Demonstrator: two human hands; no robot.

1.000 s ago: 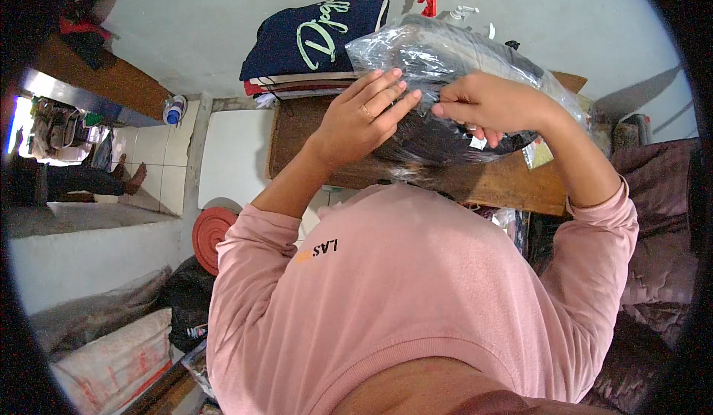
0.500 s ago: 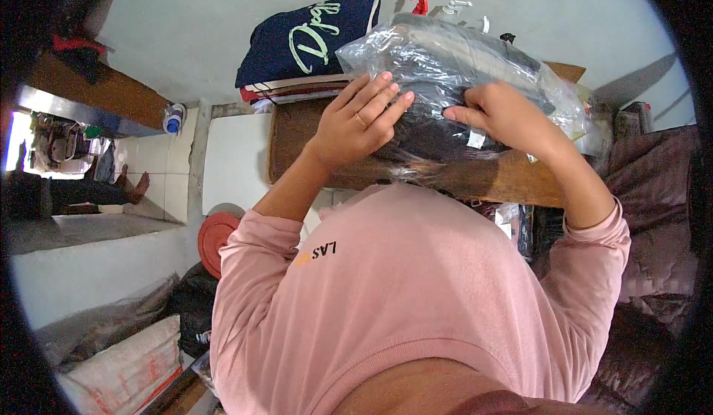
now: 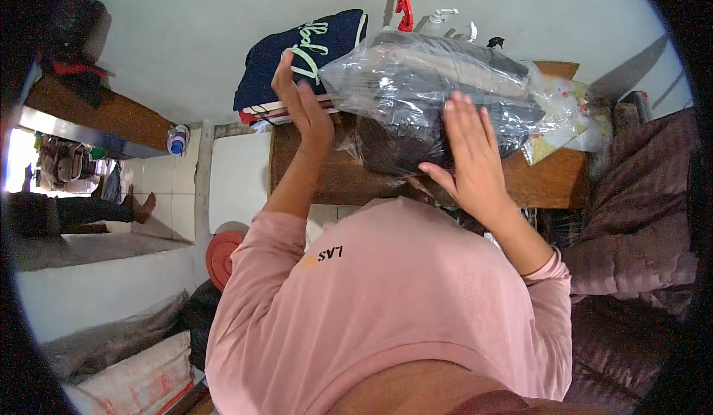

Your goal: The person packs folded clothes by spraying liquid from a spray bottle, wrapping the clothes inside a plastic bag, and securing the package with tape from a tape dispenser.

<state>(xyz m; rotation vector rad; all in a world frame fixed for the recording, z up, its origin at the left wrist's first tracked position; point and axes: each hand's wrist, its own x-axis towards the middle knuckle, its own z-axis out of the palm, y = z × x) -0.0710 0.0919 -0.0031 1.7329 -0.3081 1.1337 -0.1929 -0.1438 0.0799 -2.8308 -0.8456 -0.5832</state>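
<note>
While the pink shirt (image 3: 401,289) fills the near part of the view, the right grip (image 3: 475,159) lies flat on top of a clear plastic bag (image 3: 416,80), its fingers straight and its thumb spread out to the left, clamped on nothing. The bag sits lengthwise on the brown wooden counter (image 3: 553,181), directly under that palm, and reaches out to both sides of it. Inside the bag, black cloth (image 3: 397,144) bulges along the near side, with a beige strip of cloth (image 3: 475,77) and a darker fold behind it; the film is wrinkled and shiny over them. The left grip (image 3: 308,114) stands edge-on beside the bag's left end, fingers apart and holding nothing; whether it touches the film I cannot tell.

At the bag's right end, on the counter, is crinkled clear plastic with yellowish paper (image 3: 546,144) beside it. Just past the left grip lies a stack of folded clothes, a navy shirt (image 3: 267,62) with pale lettering on top. Behind the bag, near the wall, a red plastic piece (image 3: 404,10) stands beside a white plastic piece (image 3: 443,17). Well off to the left, a blue-capped bottle (image 3: 177,140) stands near another person's bare foot (image 3: 145,208).
</note>
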